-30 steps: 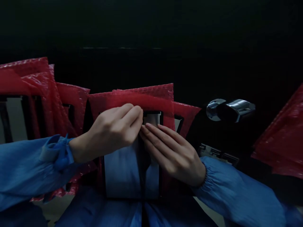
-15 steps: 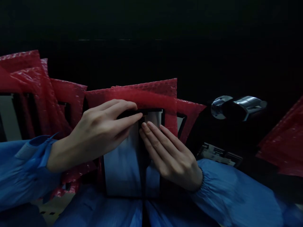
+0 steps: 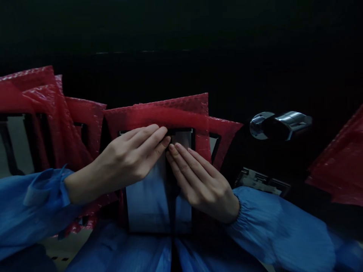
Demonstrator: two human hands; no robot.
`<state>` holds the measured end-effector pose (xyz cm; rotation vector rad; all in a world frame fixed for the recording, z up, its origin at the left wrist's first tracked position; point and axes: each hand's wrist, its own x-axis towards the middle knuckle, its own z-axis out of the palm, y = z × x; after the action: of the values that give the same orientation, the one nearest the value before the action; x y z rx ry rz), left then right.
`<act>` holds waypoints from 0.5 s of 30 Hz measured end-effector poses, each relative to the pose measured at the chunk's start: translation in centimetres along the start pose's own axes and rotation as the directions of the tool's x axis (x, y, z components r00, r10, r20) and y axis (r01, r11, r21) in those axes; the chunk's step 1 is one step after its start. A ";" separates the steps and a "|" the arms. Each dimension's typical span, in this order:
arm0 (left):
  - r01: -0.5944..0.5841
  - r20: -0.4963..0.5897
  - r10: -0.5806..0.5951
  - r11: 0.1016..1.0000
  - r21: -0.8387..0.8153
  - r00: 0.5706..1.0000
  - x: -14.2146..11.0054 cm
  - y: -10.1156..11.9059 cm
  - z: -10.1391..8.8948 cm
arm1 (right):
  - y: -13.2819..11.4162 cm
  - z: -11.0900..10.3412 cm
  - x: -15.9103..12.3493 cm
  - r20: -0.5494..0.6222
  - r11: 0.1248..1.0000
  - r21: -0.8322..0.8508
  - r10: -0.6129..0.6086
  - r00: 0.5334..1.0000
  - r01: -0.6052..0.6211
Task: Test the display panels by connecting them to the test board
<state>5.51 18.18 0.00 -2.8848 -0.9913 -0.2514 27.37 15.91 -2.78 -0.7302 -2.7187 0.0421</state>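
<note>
Panel (image 3: 149,204): being rested at six o'clock in view
Left hand (image 3: 127,160): being bunched, hold unclear
Right hand (image 3: 202,181): being laid flat, seemingly empty
Twelve-o'clock end: apparently being worked; light touch being needed next

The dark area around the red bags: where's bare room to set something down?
Perhaps the dark gap between the metal piece and rightmost red plastic, though darkness may hide things. Crowded: far left, overlapping red bags; centre, a panel under left hand and right hand.
</note>
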 end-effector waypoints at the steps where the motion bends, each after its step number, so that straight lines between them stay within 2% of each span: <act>1: -0.034 0.012 0.034 0.998 0.045 0.999 -0.1 0.2 0.0 | 0.0 0.0 0.0 -0.007 1.000 -0.004 -0.005 1.000 0.005; 4: -0.081 0.083 0.070 0.987 0.142 0.994 -0.8 0.9 0.3 | -0.1 0.1 0.1 -0.022 1.000 -0.026 -0.014 1.000 0.013; 8: -0.059 0.142 0.029 0.975 0.213 0.989 -1.7 2.0 0.6 | -0.5 0.3 0.0 -0.040 0.995 -0.096 -0.025 0.999 0.021; 12: 0.000 0.108 -0.021 0.982 0.191 0.994 -1.9 2.6 1.1 | -0.5 1.0 0.1 -0.065 0.996 -0.089 -0.012 0.998 0.006; 15: 0.044 0.062 -0.050 0.994 0.095 0.997 -2.2 2.0 1.3 | 0.6 0.9 0.4 -0.048 0.999 0.029 -0.018 0.999 0.019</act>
<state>5.21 15.49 -1.69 -2.8036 -1.0533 -0.1124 27.05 16.63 -3.64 -0.6887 -2.6736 0.0595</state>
